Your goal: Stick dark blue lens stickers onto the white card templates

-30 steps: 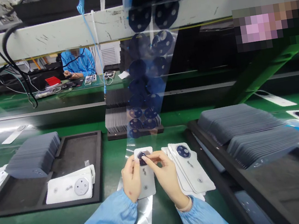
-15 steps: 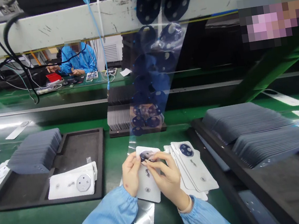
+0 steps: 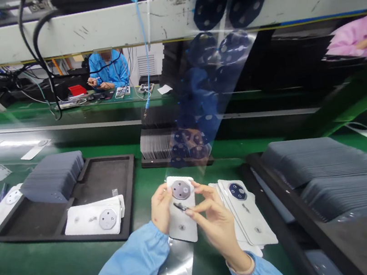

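My left hand (image 3: 161, 208) grips the left edge of a white phone back cover (image 3: 191, 229), which has a round grey camera area at its top and small dark printing below. My right hand (image 3: 217, 224) pinches a small, thin dark film piece (image 3: 180, 206) between thumb and finger, just over the cover. Another right fingertip is at the cover's upper right edge. To the right lies a loose pile of white covers (image 3: 253, 216), the top one with a dark blue camera circle.
At left, a black tray (image 3: 98, 238) bears grey sheets (image 3: 53, 177) and white covers (image 3: 90, 220). A black tray (image 3: 321, 227) with grey panels (image 3: 313, 155) stands at right. Film with dark stickers (image 3: 211, 92) hangs ahead. Two people sit beyond the bench.
My right hand has drawn back from the camera area with the dark film piece, and the circle now shows grey. The view has shifted a little left.
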`<state>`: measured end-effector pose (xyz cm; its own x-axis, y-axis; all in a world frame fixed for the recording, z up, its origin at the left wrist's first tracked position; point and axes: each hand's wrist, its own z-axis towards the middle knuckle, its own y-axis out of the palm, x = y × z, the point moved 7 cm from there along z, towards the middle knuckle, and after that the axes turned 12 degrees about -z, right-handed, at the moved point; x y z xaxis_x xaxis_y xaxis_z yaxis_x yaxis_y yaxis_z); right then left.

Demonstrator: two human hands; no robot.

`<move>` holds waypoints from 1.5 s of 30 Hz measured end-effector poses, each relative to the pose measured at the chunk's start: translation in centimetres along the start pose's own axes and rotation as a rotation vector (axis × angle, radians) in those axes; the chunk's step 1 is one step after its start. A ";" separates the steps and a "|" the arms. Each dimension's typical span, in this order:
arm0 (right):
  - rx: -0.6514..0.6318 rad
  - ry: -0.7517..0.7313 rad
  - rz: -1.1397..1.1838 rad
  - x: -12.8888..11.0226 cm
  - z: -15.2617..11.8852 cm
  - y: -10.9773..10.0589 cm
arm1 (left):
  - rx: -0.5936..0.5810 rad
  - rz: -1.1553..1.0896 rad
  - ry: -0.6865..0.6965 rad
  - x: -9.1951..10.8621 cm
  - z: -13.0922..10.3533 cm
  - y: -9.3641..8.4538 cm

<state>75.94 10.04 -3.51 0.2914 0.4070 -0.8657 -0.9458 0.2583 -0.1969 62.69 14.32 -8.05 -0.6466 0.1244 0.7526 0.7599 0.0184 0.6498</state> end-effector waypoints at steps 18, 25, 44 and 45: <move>0.107 0.484 0.143 5.1 0.3 -0.1 | -0.003 0.074 -0.073 -1.2 -0.3 0.3; 0.105 0.438 0.016 4.6 0.4 -0.3 | -0.048 0.107 -0.081 -1.3 -0.6 1.1; 0.116 0.442 0.012 4.7 0.6 -0.4 | -0.067 0.107 -0.054 -0.7 -1.0 1.8; 0.113 0.440 0.011 4.7 0.6 -0.4 | -0.068 0.107 -0.053 -0.6 -1.0 1.9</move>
<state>77.78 12.33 -7.23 0.1695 0.0056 -0.9855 -0.9197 0.3603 -0.1561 64.47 13.31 -7.20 -0.5563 0.1742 0.8125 0.8169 -0.0647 0.5732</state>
